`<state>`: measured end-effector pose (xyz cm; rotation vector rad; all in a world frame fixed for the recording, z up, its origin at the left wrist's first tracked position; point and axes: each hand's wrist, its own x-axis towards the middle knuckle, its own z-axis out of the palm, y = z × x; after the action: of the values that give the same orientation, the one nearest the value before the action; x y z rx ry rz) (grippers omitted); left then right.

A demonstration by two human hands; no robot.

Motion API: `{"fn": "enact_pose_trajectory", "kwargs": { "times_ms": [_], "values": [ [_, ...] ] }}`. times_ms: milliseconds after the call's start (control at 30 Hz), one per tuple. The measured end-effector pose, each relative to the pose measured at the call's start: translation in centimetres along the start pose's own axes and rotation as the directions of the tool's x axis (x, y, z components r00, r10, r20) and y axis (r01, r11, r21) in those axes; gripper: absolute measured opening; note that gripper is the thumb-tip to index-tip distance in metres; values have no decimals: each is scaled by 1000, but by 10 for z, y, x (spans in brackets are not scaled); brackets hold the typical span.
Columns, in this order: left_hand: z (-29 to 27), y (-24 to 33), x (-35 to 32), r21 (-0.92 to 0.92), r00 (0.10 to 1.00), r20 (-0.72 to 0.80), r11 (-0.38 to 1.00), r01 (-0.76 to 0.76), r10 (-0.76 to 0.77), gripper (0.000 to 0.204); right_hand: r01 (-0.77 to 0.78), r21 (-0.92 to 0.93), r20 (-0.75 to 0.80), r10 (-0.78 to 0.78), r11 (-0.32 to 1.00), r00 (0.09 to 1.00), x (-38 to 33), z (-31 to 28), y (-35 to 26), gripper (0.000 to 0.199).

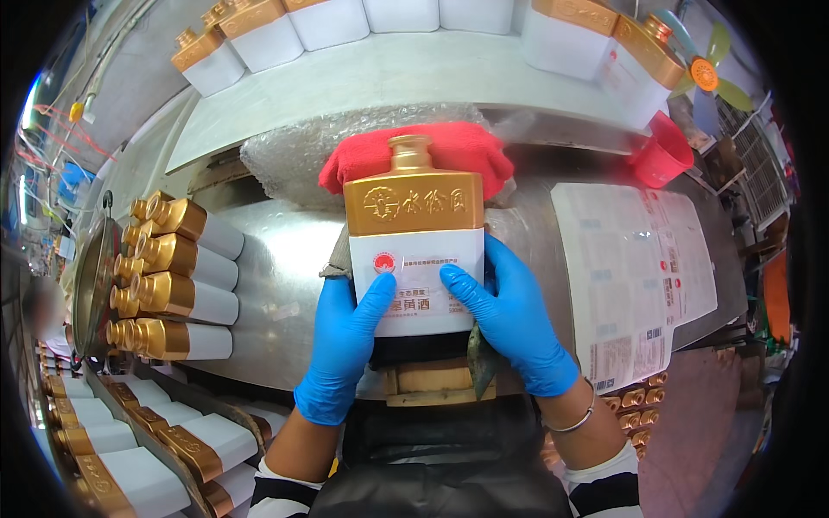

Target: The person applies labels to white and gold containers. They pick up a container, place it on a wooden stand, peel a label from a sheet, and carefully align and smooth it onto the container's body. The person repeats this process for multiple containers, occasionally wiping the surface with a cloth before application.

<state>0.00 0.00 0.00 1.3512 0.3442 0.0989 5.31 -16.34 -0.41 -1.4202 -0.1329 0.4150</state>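
Upright in front of me is a flat bottle (427,298) with a gold shoulder and neck and a white, labelled body. My left hand (341,332), in a blue glove, grips its lower left side with the thumb pressed on the front. On the opposite side my right hand (518,324), gloved the same way, holds it with the thumb also on the front. The fingers of both hands are hidden behind the bottle. Just beyond its neck lies a red cloth (354,160) on bubble wrap (276,160).
Similar bottles (186,293) lie stacked at the left, and more (250,34) stand on the far metal shelf (345,86). A printed label sheet (622,250) covers the right of the metal table (285,293). Behind it are a red bucket (663,155) and a fan (704,75). Filled crates flank my lap.
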Motion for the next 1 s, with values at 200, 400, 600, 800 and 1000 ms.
{"fn": "enact_pose_trajectory", "kwargs": {
  "times_ms": [200,400,600,800,1000],
  "values": [
    [-4,-10,-5,28,1000,5,1000,-1,1,61,-1,-145,-15,-1,989,1000,-7,-14,3,69],
    [-9,-10,-14,44,998,59,999,18,-21,63,81,-288,-71,-105,954,992,-19,-4,1,74],
    [-13,-9,-15,39,992,117,998,50,-54,66,58,-247,-26,-66,967,997,-17,-12,4,74],
    [-17,-4,-9,-1,987,152,998,59,-58,70,9,-137,-48,-16,990,999,-8,-14,5,69],
    [-16,-10,-8,16,994,109,999,-30,28,65,-11,-118,-136,-5,993,991,-3,0,4,65]
  ]
}}
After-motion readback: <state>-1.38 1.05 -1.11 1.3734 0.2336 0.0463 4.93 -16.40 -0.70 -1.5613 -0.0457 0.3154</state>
